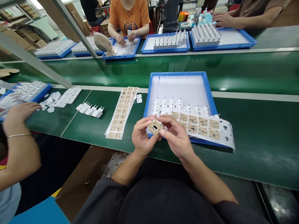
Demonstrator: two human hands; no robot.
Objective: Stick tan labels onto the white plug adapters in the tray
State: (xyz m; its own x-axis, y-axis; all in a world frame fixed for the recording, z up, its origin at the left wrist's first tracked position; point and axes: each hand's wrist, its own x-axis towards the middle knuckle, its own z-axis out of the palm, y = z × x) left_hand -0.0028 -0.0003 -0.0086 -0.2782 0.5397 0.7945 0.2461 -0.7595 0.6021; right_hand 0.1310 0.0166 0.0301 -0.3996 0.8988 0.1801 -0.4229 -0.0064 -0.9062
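Note:
Between my two hands is a small white charger [154,127], its tan sticker face with port cutouts turned up toward me. My left hand [143,133] is closed around its left side. The fingers and thumb of my right hand [176,135] pinch at its right edge. Just beyond lies a sheet of tan stickers [202,126], resting across the near side of a blue-rimmed tray [208,82]. Several white chargers [173,102] with their prongs up stand in that tray, partly covered by the sheet.
Left of the tray lie more sticker sheets [121,113], small white squares [139,98] and loose chargers [91,109]. A co-worker's hand [22,113] is at the far left by white plates [51,100]. Across the green belt, other people sit behind trays of chargers [169,42].

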